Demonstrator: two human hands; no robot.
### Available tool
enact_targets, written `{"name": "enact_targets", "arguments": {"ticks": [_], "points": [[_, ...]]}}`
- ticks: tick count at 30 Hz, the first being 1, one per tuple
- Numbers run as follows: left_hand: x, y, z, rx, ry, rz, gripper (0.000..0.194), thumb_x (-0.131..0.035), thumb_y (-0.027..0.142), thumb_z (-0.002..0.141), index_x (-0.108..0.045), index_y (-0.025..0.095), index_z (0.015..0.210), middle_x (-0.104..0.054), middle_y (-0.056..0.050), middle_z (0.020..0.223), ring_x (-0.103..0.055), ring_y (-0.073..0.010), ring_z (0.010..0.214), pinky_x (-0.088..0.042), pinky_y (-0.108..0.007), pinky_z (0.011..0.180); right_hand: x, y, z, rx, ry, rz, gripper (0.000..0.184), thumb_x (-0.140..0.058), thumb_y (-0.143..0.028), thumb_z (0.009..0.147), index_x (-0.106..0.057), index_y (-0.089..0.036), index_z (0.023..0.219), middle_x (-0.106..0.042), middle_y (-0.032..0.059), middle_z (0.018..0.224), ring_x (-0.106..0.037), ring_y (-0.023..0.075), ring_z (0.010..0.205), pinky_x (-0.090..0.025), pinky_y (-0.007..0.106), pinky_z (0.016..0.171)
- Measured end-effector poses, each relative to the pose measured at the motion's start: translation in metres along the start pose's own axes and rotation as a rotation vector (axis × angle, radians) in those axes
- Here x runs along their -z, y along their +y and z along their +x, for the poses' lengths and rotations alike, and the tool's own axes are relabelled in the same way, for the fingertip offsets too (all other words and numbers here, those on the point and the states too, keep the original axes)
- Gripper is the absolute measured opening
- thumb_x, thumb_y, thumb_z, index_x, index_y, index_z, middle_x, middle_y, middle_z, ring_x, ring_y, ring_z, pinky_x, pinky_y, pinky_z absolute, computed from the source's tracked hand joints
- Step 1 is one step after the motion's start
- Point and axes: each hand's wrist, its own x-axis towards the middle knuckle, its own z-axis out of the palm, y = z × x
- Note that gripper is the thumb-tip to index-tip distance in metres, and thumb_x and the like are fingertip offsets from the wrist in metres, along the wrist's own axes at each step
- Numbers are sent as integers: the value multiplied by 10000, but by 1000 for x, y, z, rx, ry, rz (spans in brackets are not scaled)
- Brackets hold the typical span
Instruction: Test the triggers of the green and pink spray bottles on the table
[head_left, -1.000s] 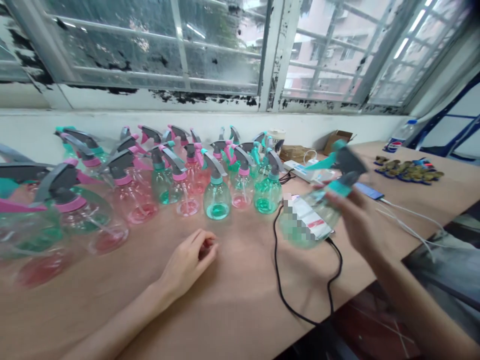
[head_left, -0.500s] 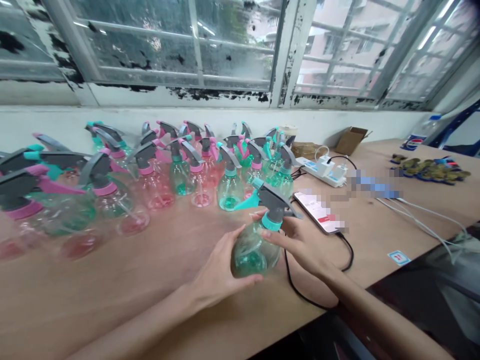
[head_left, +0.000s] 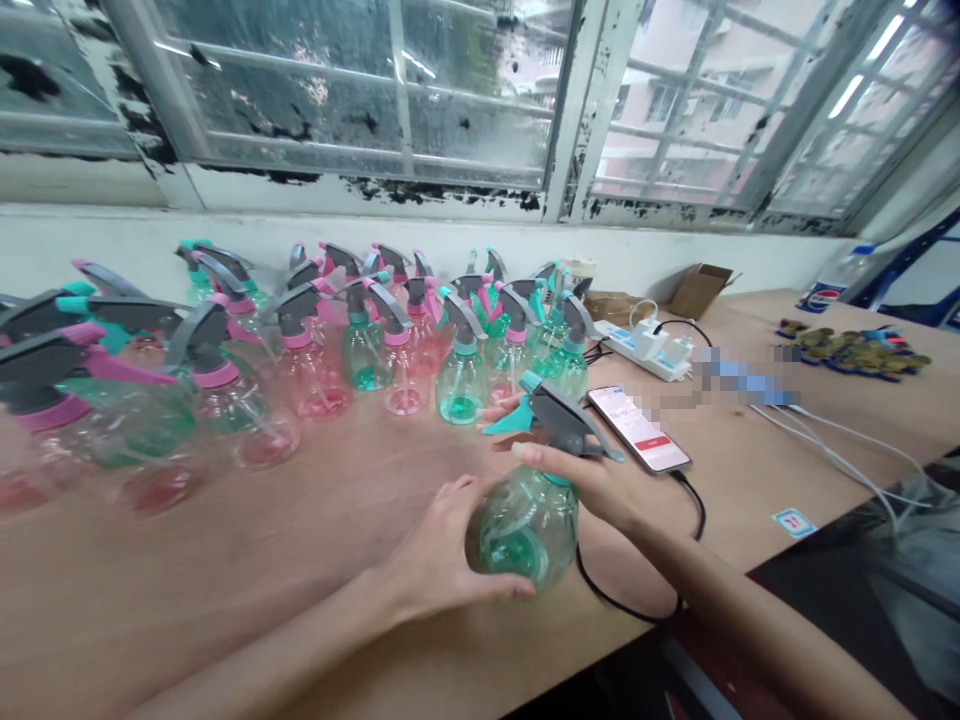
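Note:
A clear green spray bottle (head_left: 536, 525) with a grey and teal trigger head is held between both hands near the front of the table. My left hand (head_left: 442, 545) wraps round the left side of its body, thumb across the lower front. At its neck, my right hand (head_left: 581, 475) grips just under the trigger head, with fingers reaching behind it. The bottle leans slightly. Behind it stands another green spray bottle (head_left: 460, 385), part of a crowd of pink and green ones.
Several spray bottles, among them a pink one (head_left: 315, 385), fill the back left. To the right lie a phone (head_left: 637, 430) on a black cable, a white power strip (head_left: 645, 350), a small cardboard box (head_left: 699, 290) and a heap of brownish-gold pieces (head_left: 855, 348). A cola bottle (head_left: 832, 280) stands farther back.
The right hand has brought the spray bottle leftward from above the phone. My left hand, earlier resting on the table, has closed round its body. Lately the right hand has shifted slightly at the neck.

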Motion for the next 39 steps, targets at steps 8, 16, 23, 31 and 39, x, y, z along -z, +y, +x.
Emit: {"name": "enact_targets", "arguments": {"ticks": [8,16,23,31,39], "points": [[0,-2,0,-42,-13,30,900,-698,716,637,-443,240,1358,-580,-119,1264,-525,-368,1167,-417,-568,984,-8,-23,9,99,-17,20,403,-679,-410,775,-653,-297,1161,-722,29,996,-665,248,1008,-525,434,940],[9,-13,2,-149,-53,296,1005,-604,751,714,-271,177,1469,-408,-180,1475,-374,-348,1352,-282,-565,1109,3,-8,19,161,-30,-41,299,-655,-413,783,-671,-272,1046,-696,7,844,-668,214,829,-553,370,778],[11,-32,7,-15,-113,529,914,-454,739,822,-301,118,1476,-302,-192,1531,-255,-341,1425,-165,-582,1152,34,22,39,292,75,-169,229,-637,-403,853,-643,-275,1043,-685,5,1001,-644,188,854,-504,354,824],[9,-31,8,-21,-141,556,836,-436,709,852,-373,128,1450,-293,-172,1538,-233,-332,1434,-158,-574,1157,38,32,54,343,-2,-171,236,-615,-369,878,-664,-280,1090,-691,11,989,-644,178,843,-503,338,780],[11,-28,8,-14,-173,568,797,-415,680,882,-365,126,1453,-283,-166,1543,-228,-317,1438,-170,-565,1157,40,39,53,312,-41,-80,322,-651,-391,840,-645,-267,1137,-684,42,1138,-666,223,985,-530,369,853]]}}
